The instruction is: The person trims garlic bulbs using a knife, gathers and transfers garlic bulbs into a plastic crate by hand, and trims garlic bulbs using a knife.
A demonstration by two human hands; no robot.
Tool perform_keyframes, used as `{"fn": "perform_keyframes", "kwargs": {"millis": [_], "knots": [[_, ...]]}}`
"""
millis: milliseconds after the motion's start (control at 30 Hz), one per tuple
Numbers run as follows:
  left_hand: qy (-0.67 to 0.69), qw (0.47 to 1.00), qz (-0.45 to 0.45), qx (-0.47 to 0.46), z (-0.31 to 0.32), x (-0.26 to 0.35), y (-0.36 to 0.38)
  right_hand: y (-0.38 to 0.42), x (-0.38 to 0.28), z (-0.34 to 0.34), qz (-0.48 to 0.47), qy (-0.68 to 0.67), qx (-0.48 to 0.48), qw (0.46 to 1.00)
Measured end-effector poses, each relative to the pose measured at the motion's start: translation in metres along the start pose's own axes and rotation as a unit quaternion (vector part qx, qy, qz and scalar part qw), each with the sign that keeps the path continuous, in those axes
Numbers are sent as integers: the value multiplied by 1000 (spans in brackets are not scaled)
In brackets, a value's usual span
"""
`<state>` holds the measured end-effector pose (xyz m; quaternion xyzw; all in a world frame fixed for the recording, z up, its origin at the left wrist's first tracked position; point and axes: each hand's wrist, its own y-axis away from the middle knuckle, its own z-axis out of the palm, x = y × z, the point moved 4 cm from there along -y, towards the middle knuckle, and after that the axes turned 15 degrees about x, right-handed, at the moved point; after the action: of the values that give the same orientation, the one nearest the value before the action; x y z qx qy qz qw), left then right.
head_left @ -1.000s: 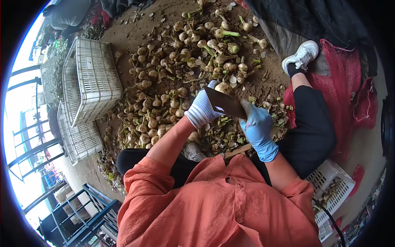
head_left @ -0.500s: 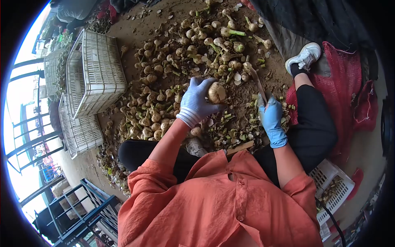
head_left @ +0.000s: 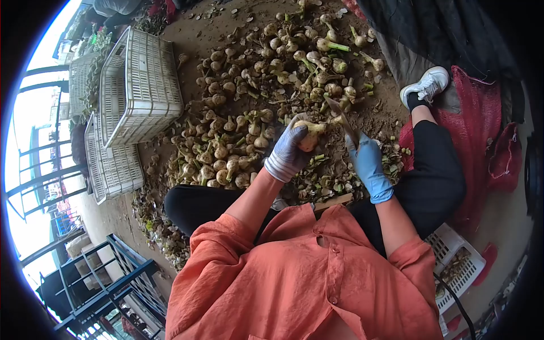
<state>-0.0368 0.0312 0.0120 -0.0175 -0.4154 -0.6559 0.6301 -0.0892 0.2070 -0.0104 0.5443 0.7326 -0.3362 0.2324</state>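
My left hand's gripping the bulb stem-out toward the knife clenched in my right hand, probably to spare my fingers lol.

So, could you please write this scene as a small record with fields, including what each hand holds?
Left hand: in striped glove, holds a pale stemmed bulb
Right hand: in light-blue glove, holds a dark flat-bladed knife
Blade position: by the bulb's stem; contact unclear
Ground: many pale, soil-marked bulbs, some with green stems
Person's left: stacked white slatted plastic crates
Person's right: red mesh sacking, near a white shoe
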Motion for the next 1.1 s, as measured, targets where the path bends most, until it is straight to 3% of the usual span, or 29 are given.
{"fn": "perform_keyframes", "kwargs": {"millis": [33,100,133,167,200,233,300,333,400,433,533,567,633,700,733,767,833,867,900,967,1033,1067,1100], "knots": [[5,999,-15,-45,4,5,7,18,44,18,41,147,-134,979],[-113,992,60,-19,-8,43,7,28,47,10,63,152,-115,980],[-337,936,99,4,-27,71,7,22,44,4,54,156,-120,979],[-546,828,127,26,-51,103,10,15,38,-8,58,168,-92,980],[-714,697,28,59,-77,125,16,9,34,-16,66,178,-62,980],[-843,525,-72,87,-98,146,21,6,36,-19,98,87,-51,990],[-937,334,-22,100,-113,170,13,1,28,-20,84,30,-11,996],[-915,377,120,76,-112,172,-2,-2,20,-17,86,31,-20,996],[-783,592,169,93,-92,156,-55,-3,12,-5,43,43,-8,998],[-760,615,201,64,-80,140,-85,-6,4,-3,70,52,-42,995],[-816,490,307,-14,-79,80,-189,-11,0,6,113,-11,-62,992],[-883,424,202,9,-83,65,-221,-15,-2,5,113,-6,-68,991],[-921,323,211,55,-105,47,-270,-12,8,11,149,-37,-74,985],[-863,420,179,214,-135,48,-308,-18,9,12,180,-45,-101,977],[-883,320,296,174,-160,42,-329,-22,8,12,188,-57,-100,975],[-910,249,311,116,-151,42,-328,-23,8,12,197,-69,-99,973],[-906,295,276,128,-154,48,-324,-18,16,15,200,-86,-72,973],[-943,226,242,45,-113,56,-293,-19,18,14,191,-105,-38,975],[-950,229,212,21,-92,64,-276,-21,18,11,193,-105,-37,975],[-894,301,332,6,-66,70,-239,-21,17,5,243,-74,-51,966],[-776,619,122,30,-67,56,-214,-22,14,2,234,-77,-44,968],[-621,780,73,-26,-46,44,-182,-24,9,-1,206,-65,-26,976],[-431,898,19,-82,-23,33,-145,-26,4,-5,178,-53,-6,983]]}}
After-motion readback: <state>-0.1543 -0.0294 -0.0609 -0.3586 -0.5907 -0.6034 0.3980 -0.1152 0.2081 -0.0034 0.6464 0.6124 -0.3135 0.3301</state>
